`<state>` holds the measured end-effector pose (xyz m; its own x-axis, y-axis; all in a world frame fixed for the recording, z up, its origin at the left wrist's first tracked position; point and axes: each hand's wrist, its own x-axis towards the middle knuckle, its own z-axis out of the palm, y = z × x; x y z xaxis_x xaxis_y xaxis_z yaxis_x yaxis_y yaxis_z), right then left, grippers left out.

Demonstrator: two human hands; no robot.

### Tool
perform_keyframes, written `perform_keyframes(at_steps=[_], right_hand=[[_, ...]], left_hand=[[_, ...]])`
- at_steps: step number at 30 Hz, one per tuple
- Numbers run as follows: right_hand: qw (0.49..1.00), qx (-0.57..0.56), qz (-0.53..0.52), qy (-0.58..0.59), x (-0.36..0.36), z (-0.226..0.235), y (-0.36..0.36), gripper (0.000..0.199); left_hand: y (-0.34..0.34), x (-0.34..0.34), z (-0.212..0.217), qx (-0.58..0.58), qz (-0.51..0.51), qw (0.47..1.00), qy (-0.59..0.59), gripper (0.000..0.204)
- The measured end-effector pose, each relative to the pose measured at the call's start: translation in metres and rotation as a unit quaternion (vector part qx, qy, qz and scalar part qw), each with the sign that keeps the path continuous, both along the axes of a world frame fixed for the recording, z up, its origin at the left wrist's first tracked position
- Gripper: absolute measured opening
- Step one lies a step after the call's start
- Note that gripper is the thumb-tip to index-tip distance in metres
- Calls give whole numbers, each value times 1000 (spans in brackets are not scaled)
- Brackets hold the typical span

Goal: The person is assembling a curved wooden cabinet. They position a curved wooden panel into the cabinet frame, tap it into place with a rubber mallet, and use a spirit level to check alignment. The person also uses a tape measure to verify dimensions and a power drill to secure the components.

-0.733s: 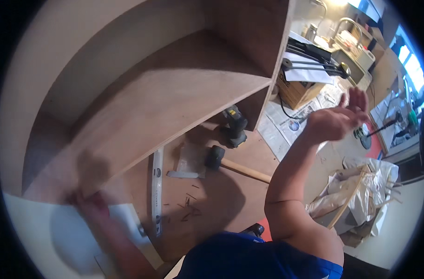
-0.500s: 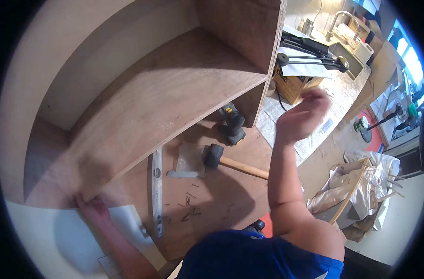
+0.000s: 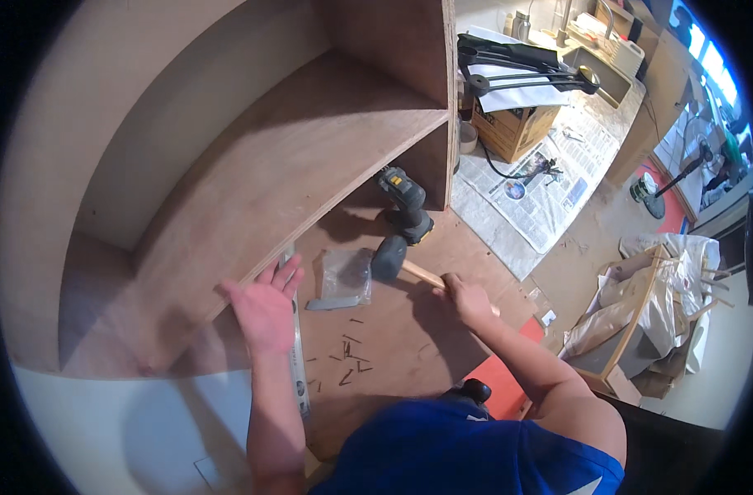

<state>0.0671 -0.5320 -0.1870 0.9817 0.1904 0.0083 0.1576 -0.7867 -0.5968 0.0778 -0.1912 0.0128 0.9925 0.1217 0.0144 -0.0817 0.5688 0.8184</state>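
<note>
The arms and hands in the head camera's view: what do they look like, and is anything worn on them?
They are a person's, without cables. The left hand and right hand are ungloved, with no watch or bracelet visible on either wrist. No sleeve shows on the left forearm. The right arm meets a blue fabric top.

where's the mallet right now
In the head view, the mallet is just right of centre, its handle gripped in the right hand, its dark head beside the clear plastic bag and below the drill.
</note>
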Motion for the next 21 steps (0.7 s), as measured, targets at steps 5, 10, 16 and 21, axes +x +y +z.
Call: perform_keyframes(at_steps=[5,10,16,21], right_hand=[[852,515,-90,-33,-25,71,35,38],[589,782,-189,-77,51,128,97,46],[464,867,-162,-79,20,150,95,53],[403,862,-170,-256,25,129,91,50]], left_hand=[[-16,28,14,23,48,998,22,64],[-16,34,12,-4,42,999,-17,48],[-11,31,12,-18,41,999,-12,46],[-18,30,17,-28,35,999,-12,43]])
